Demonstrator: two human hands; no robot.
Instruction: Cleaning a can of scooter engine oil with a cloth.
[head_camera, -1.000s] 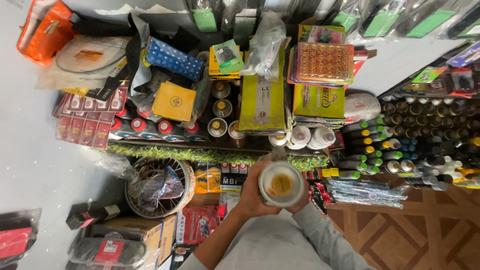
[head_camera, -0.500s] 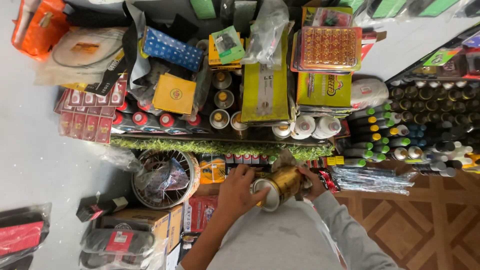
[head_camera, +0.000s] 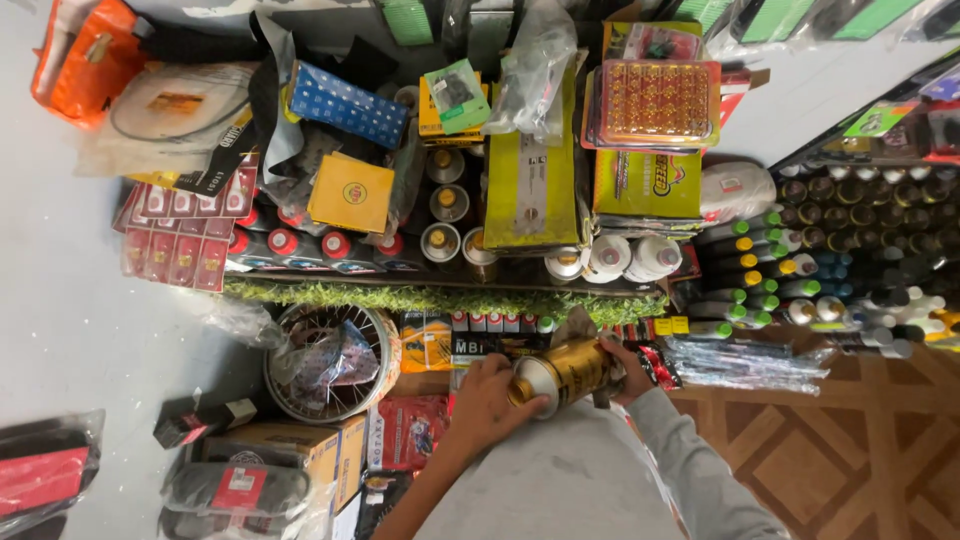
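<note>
head | gold can (head_camera: 572, 371) now tipped sideways; left hand (head_camera: 487, 398), right hand (head_camera: 630, 368) gripping

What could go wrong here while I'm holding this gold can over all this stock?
The gold can lies tilted between your left hand and right hand; if the grip slips, it may drop onto the packets below. The shelf ahead is crammed with upright cans; adding this one might topple its neighbours. The spoked wheel sits near your left elbow, so a bump seems possible.

One gold spray can (head_camera: 568, 372) sits between two hands (head_camera: 487, 398). One spoked wheel (head_camera: 330, 362) lies nearby. Three white-capped cans (head_camera: 628, 256) line the shelf edge.
</note>
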